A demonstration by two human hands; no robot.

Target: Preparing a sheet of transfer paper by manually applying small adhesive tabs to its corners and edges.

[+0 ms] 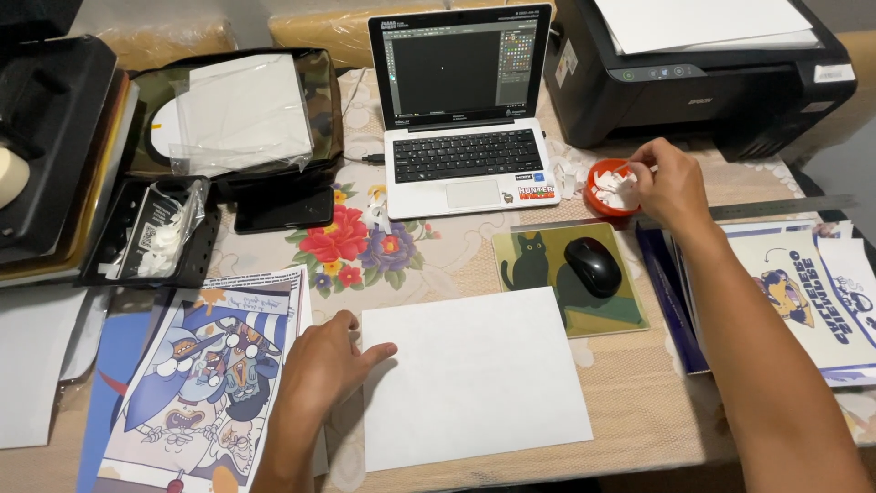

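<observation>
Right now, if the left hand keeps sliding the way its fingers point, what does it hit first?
The left hand points right, fingers already at the left edge of the blank white sheet. It would run across that sheet first; beyond it, probably the cat mouse pad, though depth is unclear.

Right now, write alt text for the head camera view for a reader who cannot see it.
A person's left hand rests on the edge of a blank white sheet on a desk, while the right hand reaches into a small orange bowl of white scraps. Behind sit an open laptop, a mouse and a black printer.
</observation>
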